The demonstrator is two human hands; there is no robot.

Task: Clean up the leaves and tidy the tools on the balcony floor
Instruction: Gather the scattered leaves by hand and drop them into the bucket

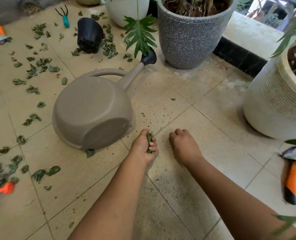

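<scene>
Beige floor tiles (178, 94) carry scattered leaves (40, 63), mostly beyond the tipped watering can (91, 111). Just beside the can, the left hand (144, 146) clutches 1 wad; the right hand (183, 142) is fisted, contents unclear. Better to sweep leaves into piles first.

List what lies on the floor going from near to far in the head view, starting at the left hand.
left hand gripping leaves → tipped watering can → tipped black pot → teal hand rake
</scene>
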